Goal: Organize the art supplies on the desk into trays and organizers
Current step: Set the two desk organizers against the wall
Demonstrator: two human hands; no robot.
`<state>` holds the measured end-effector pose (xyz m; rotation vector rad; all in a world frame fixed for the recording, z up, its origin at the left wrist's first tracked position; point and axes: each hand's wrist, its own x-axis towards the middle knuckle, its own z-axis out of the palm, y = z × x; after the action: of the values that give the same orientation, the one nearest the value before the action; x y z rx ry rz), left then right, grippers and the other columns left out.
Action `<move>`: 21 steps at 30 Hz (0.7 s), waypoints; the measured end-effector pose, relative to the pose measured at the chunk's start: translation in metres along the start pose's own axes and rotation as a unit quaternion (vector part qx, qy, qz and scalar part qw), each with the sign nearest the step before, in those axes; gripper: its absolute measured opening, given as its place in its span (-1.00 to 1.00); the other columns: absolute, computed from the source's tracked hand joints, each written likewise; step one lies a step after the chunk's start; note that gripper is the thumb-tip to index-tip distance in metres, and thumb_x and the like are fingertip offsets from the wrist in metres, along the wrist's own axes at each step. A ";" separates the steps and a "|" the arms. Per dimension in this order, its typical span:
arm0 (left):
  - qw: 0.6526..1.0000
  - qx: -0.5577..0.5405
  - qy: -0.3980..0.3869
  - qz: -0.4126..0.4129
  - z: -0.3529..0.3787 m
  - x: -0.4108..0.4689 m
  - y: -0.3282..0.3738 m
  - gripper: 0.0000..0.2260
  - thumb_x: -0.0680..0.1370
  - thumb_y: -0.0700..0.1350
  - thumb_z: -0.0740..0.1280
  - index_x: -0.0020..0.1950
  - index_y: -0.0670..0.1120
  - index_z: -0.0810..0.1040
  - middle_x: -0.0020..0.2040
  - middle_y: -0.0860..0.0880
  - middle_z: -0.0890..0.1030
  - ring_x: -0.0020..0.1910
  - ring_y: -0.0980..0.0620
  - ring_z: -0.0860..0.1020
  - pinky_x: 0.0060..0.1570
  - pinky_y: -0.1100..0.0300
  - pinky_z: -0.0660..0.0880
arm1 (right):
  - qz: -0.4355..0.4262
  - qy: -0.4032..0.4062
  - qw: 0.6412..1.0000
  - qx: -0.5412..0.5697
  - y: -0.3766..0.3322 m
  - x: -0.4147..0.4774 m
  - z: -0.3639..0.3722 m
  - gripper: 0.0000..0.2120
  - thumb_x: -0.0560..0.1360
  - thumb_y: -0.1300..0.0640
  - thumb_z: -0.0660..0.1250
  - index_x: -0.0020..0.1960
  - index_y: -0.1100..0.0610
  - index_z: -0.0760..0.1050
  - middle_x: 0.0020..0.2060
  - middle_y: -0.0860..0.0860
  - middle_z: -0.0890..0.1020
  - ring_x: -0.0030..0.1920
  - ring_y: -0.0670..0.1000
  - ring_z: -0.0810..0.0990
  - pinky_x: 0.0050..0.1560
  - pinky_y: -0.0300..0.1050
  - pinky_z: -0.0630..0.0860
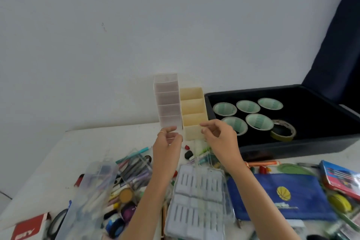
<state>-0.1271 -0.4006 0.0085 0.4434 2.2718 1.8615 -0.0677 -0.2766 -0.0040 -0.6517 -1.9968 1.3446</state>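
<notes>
Reaching toward two organizers standing against the wall: left hand point(168, 142) near the clear organizer point(168, 101), right hand point(221, 138) beside the cream organizer point(192, 111). Fingers are loosely curled, with no grip evident. A careless nudge could topple these tall, light units.

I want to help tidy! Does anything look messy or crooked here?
Yes. Pens and markers lie jumbled across the desk, while the white organizer and cream organizer look empty. In the black bin, one yellowish tape roll sits tilted, unlike the flat green ones.
</notes>
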 end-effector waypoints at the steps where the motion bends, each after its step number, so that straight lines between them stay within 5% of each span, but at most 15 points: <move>1: 1.000 -0.007 -0.001 -0.002 0.004 -0.007 -0.001 -0.81 0.55 -0.18 0.24 0.14 -0.01 0.47 -0.07 0.02 0.57 -0.20 0.27 0.52 -0.31 0.40 0.39 | 0.004 -0.005 1.000 0.005 0.000 -0.005 -0.005 -0.86 0.51 0.26 0.30 -0.03 0.08 0.58 -0.19 -0.01 0.63 -0.14 -0.09 0.58 -0.17 -0.34 0.51; 7: 1.000 -0.025 0.009 -0.008 0.031 -0.057 -0.007 -0.86 0.54 -0.20 0.27 0.06 -0.03 0.53 -0.08 0.01 0.60 -0.12 0.14 0.55 -0.27 0.47 0.42 | 0.025 -0.046 0.998 0.019 0.011 -0.041 -0.047 -0.84 0.52 0.29 0.27 -0.03 0.10 0.59 -0.24 0.01 0.63 -0.25 -0.09 0.57 -0.32 -0.38 0.47; 13: 0.998 0.017 0.057 0.010 0.042 -0.112 -0.023 -0.81 0.51 -0.30 0.26 0.01 -0.06 0.56 -0.07 0.08 0.58 -0.11 0.26 0.51 -0.23 0.56 0.39 | 0.053 -0.087 0.995 -0.001 0.037 -0.080 -0.069 -0.79 0.52 0.27 0.29 -0.12 -0.03 0.57 -0.20 -0.04 0.64 -0.19 -0.10 0.60 -0.13 -0.19 0.54; 18: 0.994 0.008 0.103 -0.024 0.030 -0.149 -0.040 -0.81 0.51 -0.33 0.26 -0.02 -0.09 0.58 -0.08 0.03 0.61 -0.11 0.22 0.53 -0.25 0.55 0.39 | 0.074 -0.129 0.989 0.011 0.040 -0.115 -0.061 -0.79 0.50 0.30 0.29 -0.12 0.00 0.57 -0.24 -0.06 0.65 -0.24 -0.13 0.58 -0.24 -0.33 0.46; 21: 0.990 0.007 0.136 -0.039 0.010 -0.162 -0.045 -0.82 0.52 -0.30 0.27 0.00 -0.07 0.58 -0.08 0.04 0.61 -0.11 0.21 0.53 -0.25 0.54 0.40 | 0.067 -0.169 0.983 0.018 0.031 -0.130 -0.039 -0.76 0.50 0.31 0.29 -0.17 -0.02 0.56 -0.24 0.00 0.66 -0.23 -0.04 0.60 -0.18 -0.16 0.55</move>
<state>0.0232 -0.4538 -0.0469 0.1027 2.4317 1.9731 0.0508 -0.3329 -0.0518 -0.5795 -2.2186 1.6608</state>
